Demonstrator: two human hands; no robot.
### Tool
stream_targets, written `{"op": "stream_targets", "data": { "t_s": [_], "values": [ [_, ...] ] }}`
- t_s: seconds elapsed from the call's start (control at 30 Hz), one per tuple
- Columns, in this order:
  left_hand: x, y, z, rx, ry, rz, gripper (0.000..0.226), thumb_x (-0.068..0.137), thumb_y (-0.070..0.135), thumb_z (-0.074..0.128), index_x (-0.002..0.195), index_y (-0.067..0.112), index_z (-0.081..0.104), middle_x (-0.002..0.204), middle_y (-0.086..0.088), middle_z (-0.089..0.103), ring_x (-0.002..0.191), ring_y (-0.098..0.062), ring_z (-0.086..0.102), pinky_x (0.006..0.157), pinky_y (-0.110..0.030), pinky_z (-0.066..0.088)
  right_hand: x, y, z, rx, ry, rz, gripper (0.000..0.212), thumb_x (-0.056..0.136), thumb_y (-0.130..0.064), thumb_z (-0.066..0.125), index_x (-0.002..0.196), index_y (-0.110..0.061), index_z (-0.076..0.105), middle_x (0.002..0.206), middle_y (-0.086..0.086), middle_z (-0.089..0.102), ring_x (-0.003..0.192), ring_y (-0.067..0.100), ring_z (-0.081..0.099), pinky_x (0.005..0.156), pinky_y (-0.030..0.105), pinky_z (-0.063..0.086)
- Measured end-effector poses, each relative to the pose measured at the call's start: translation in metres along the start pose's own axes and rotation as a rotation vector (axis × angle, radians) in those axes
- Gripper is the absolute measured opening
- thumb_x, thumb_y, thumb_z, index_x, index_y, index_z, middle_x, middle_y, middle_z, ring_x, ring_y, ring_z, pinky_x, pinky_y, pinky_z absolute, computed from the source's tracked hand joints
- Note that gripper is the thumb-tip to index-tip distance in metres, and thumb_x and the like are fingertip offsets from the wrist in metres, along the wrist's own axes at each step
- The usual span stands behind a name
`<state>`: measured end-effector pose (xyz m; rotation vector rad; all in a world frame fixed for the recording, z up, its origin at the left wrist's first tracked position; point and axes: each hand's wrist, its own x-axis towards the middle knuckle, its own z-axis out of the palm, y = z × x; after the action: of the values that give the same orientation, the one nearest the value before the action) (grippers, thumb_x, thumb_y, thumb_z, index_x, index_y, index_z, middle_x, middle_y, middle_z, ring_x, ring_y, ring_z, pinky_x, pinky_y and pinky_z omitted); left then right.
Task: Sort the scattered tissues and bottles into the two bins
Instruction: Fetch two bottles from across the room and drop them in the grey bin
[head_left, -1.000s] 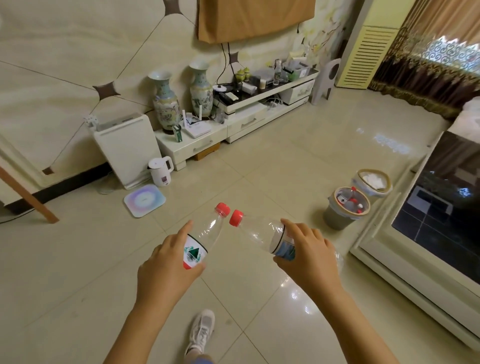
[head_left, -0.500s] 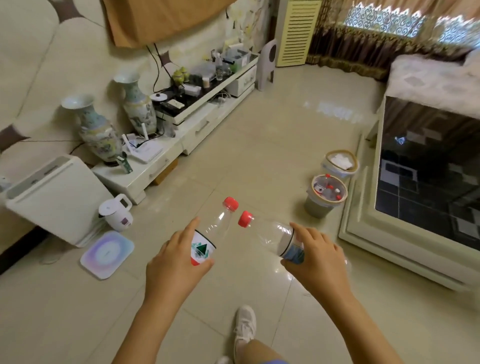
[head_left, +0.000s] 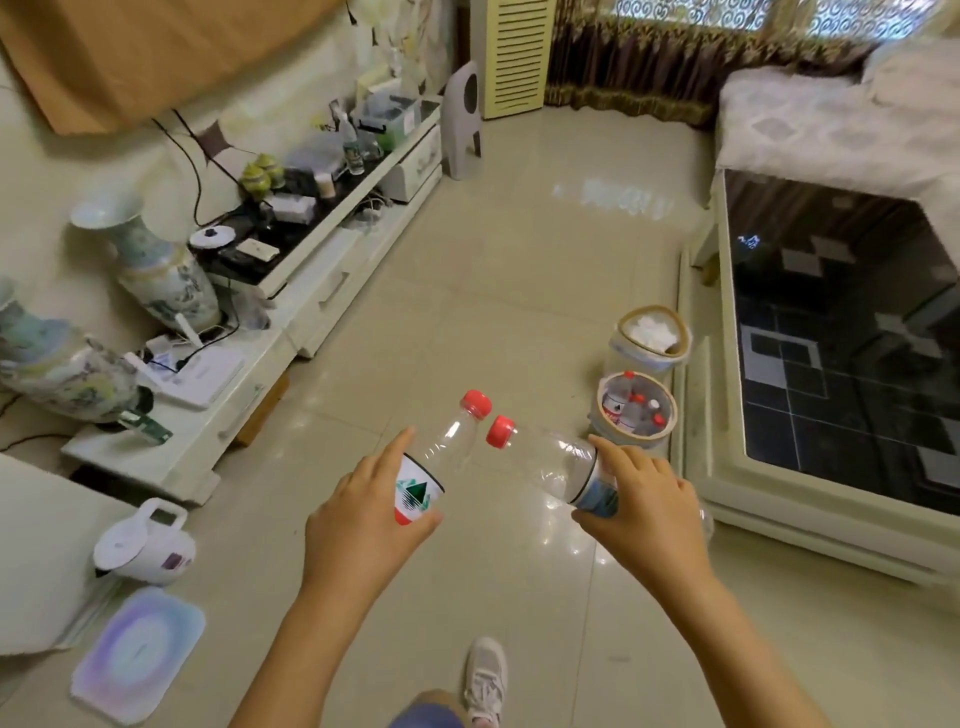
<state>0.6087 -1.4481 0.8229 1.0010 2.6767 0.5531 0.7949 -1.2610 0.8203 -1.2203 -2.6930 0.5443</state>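
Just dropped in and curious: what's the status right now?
Left hand grips one bottle, right hand grips another bottle. Bottle bin ahead, tissue bin behind it. Bare floor between.

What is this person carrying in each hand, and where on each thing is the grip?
Each hand holds a clear, red-capped bottle by its labelled lower half: the left hand grips the green-labelled bottle, the right hand the blue-labelled bottle.

Two bins (head_left: 635, 415) stand side by side on the floor (head_left: 493, 291), against the table (head_left: 727, 499) at right. The nearer holds bottles (head_left: 631, 408), the farther (head_left: 653, 332) tissues (head_left: 652, 330). A kettle (head_left: 143, 543) sits far left, beside a mat (head_left: 137, 652).
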Motion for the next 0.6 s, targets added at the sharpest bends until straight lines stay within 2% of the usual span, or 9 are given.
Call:
{"op": "stream_targets", "data": {
  "t_s": [0.1,0.23,0.33,0.43,0.6],
  "values": [
    [0.051,0.017,0.007,0.006,-0.051,0.038,0.086,0.079,0.057,0.062,0.147,0.048,0.01,0.13,0.015,0.049,0.108,-0.011,0.053,0.069,-0.026,0.046,0.041,0.011,-0.005,0.017,-0.002,0.049,0.076,0.071,-0.039,0.075,0.138,-0.032,0.041,0.128,-0.006,0.055,0.119,0.019,0.048,0.095,0.034,0.036],
    [0.121,0.04,0.023,-0.024,-0.103,0.097,0.086,0.077,0.056,0.065,0.145,0.051,0.012,0.129,0.018,0.049,0.108,-0.012,0.054,0.072,-0.028,0.05,0.094,0.029,-0.004,0.086,-0.025,0.132,0.077,0.07,-0.044,0.075,0.139,-0.039,0.038,0.129,-0.014,0.052,0.118,0.012,0.046,0.089,0.028,0.033],
    [0.181,0.058,0.04,-0.021,-0.144,0.153,0.086,0.075,0.055,0.067,0.144,0.051,0.015,0.13,0.02,0.048,0.111,-0.012,0.053,0.071,-0.027,0.046,0.143,0.046,0.001,0.14,-0.023,0.21,0.077,0.066,-0.044,0.075,0.135,-0.041,0.041,0.124,-0.017,0.054,0.116,0.011,0.049,0.09,0.032,0.041],
    [0.248,0.076,0.057,-0.002,-0.199,0.225,0.086,0.075,0.056,0.067,0.144,0.051,0.016,0.133,0.022,0.046,0.115,-0.01,0.052,0.073,-0.027,0.045,0.196,0.061,0.005,0.258,-0.011,0.281,0.072,0.059,-0.044,0.073,0.126,-0.043,0.047,0.117,-0.019,0.058,0.108,0.01,0.056,0.084,0.038,0.051],
    [0.359,0.112,0.072,0.005,-0.289,0.309,0.085,0.077,0.055,0.064,0.144,0.052,0.013,0.136,0.024,0.042,0.12,-0.008,0.048,0.076,-0.026,0.044,0.282,0.081,0.009,0.362,-0.013,0.403,0.07,0.055,-0.052,0.067,0.122,-0.043,0.049,0.111,-0.017,0.06,0.103,0.009,0.057,0.083,0.04,0.053]
  ]
}}
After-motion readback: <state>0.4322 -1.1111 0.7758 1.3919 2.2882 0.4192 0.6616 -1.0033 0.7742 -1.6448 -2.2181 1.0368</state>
